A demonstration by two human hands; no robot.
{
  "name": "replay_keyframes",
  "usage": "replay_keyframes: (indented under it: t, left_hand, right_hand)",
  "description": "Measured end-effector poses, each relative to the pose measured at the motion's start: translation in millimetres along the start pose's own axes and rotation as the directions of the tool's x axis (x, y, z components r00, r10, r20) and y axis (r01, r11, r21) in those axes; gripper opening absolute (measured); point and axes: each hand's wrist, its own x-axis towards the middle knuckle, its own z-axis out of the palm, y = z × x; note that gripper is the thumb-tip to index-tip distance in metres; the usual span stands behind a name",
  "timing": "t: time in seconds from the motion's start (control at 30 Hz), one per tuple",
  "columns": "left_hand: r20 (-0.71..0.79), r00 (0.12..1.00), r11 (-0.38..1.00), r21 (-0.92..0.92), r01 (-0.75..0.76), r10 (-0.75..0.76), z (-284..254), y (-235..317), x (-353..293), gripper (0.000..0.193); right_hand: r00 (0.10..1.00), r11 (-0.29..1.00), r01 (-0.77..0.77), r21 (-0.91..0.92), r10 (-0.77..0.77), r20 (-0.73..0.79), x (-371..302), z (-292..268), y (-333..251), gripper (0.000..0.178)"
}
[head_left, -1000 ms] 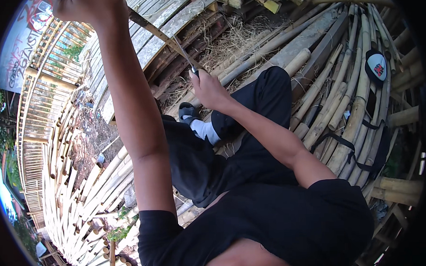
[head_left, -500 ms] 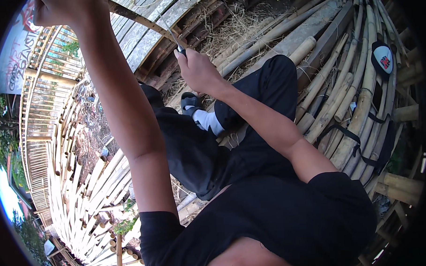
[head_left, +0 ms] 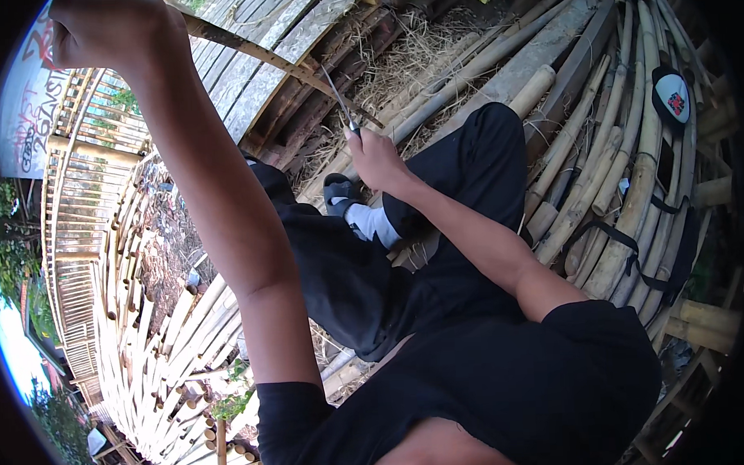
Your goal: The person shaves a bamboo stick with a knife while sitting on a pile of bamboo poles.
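My left hand (head_left: 115, 32) is raised at the top left, closed in a fist around one end of a long bamboo strip (head_left: 247, 47). From behind that wrist the strip slants down and to the right. My right hand (head_left: 378, 160) is wrapped around the dark handle of a knife (head_left: 340, 101), above my bent leg. Its thin blade points up and crosses the strip near the free end. Whether the edge bites into the strip is too small to make out. My left fingers are partly cut off by the picture's rim.
Bamboo poles (head_left: 633, 199) lie stacked on the right, with a cap (head_left: 670, 97) and a black strap (head_left: 610, 232) on them. More poles (head_left: 164, 379) fan out at lower left beside a bamboo fence (head_left: 69, 235). Wooden planks (head_left: 291, 38) and straw (head_left: 419, 54) lie ahead.
My right hand and the knife have moved down and to the right, towards the strip's free end. My left hand stays closed on the strip, slightly lower in the picture.
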Motion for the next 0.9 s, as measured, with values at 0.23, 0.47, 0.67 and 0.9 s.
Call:
replay_keyframes:
  t: [0.23, 0.47, 0.67, 0.9]
  left_hand:
    - [0.112, 0.990, 0.996, -0.039, 0.085, -0.080, -28, -4, 12, 0.019]
    - [0.184, 0.974, 0.974, -0.161, 0.160, -0.130, -35, 6, 5, 0.023]
    - [0.240, 0.967, 0.980, -0.154, 0.124, -0.084, -41, 12, 4, 0.023]
    - [0.212, 0.972, 0.980, -0.145, 0.136, -0.104, -39, 15, 3, 0.024]
  right_hand:
    - [0.979, 0.964, 0.174, 0.200, -0.192, 0.074, -12, -20, -62, 0.034]
    - [0.998, 0.993, 0.056, -0.107, -0.054, 0.022, -7, -5, -2, 0.034]
    - [0.962, 0.960, 0.210, 0.187, -0.237, 0.135, -13, -25, -94, 0.035]
    - [0.979, 0.983, -0.127, -0.132, 0.146, 0.144, 4, 9, 36, 0.045]
